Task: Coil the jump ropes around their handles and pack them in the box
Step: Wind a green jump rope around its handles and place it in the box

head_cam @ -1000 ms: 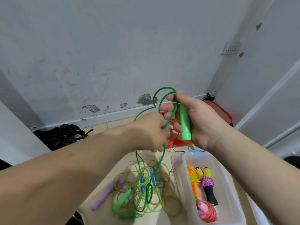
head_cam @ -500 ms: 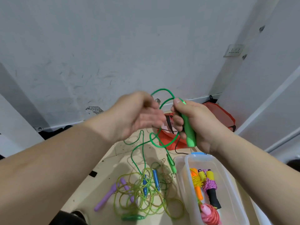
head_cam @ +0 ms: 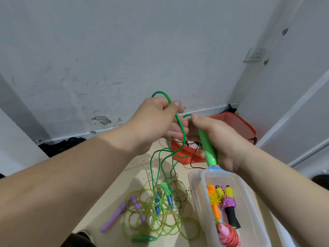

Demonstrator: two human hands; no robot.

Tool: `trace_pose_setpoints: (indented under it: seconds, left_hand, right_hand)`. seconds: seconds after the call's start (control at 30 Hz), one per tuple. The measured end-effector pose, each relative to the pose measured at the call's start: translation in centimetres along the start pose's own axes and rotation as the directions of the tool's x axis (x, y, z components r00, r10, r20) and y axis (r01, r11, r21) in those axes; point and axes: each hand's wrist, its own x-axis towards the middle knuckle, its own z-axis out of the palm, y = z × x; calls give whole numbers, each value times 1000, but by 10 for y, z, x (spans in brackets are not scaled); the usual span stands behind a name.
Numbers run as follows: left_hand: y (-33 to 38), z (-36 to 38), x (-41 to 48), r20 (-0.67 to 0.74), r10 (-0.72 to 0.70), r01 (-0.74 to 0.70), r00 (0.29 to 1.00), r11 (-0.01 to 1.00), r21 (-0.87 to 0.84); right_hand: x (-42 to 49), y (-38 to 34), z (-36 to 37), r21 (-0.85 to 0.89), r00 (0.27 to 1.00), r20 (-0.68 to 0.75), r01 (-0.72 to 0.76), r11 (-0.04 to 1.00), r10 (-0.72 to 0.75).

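The rope (head_cam: pixel 180 129) is judged light and springy
It is pinched by the left hand (head_cam: pixel 156 120); the stiff handle (head_cam: pixel 207 148) is gripped by the right hand (head_cam: pixel 219 139).

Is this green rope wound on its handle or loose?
Loose. No turns show on the green handle in the right hand; the left hand pinches a loop of green rope, the rest hanging to the floor.

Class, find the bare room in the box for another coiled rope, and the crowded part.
Bare: the box bottom between the black handle and right wall, and below the far rim. Crowded: along the left wall.
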Motion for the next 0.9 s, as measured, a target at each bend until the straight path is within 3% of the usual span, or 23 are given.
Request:
trace_pose_setpoints:
  seconds: [0.1, 0.2, 0.27, 0.3, 0.37, 0.4, 0.43, 0.47, 0.53, 0.6, 0.67, 0.77, 0.83, 0.9]
  left_hand:
    - [6, -6, 4, -62, -77, 59, 995, 966, -252]
    - [9, -13, 6, -112, -152, 104, 982, 931, -350]
    - [8, -14, 6, -189, -158, 110, 969, 964, -243]
    - [5, -13, 7, -255, -96, 71, 962, 992, -104]
    - [1, -10, 2, -329, 161, -64, 930, 956, 288]
    - [1, -7, -1, -269, 225, -112, 937, 919, 379]
    - [-1, -3, -4, -148, 199, -128, 969, 914, 386]
    - [-2, 1, -9, 15, 109, -108, 994, 932, 345]
    - [-10, 9, -17, 310, -99, -27, 946, 925, 379]
    - [-23, 9, -17, 398, -160, -139, 903, 768, 625]
    - [-31, 10, -14, 411, -177, -190, 894, 682, 706]
    - [-27, 13, -9, 321, -111, -84, 940, 839, 538]
    - [-18, 15, -3, 163, -60, 13, 985, 961, 276]
    - [-6, 10, 2, 45, -78, 80, 996, 996, -46]
  right_hand:
    - [-5, 4, 9, -3, 986, 166, -20, 1000, 20]
    - [-4, 3, 12, -53, 987, 144, 76, 996, -68]
    - [-2, 1, 13, -55, 994, 28, 106, 993, -104]
    - [-2, -1, 14, -28, 994, -26, 109, 994, -110]
    - [-2, -5, 15, 59, 991, -85, 105, 993, -100]
    - [-1, -7, 15, 104, 991, -95, 101, 989, -91]
    - [-2, -9, 15, 148, 992, -97, 96, 984, -82]
    - [-2, -12, 14, 191, 993, -96, 88, 978, -71]
    - [-2, -15, 12, 262, 994, -102, 72, 962, -47]
    - [-1, -18, 8, 331, 993, -114, 56, 942, -19]
    - [0, -18, 4, 408, 992, -122, 40, 912, 11]
    - [5, -15, -2, 352, 990, -134, 3, 936, 47]
    - [6, -9, -4, 196, 992, -113, -26, 980, 49]
    - [5, -3, -3, 83, 997, -26, -64, 995, 66]
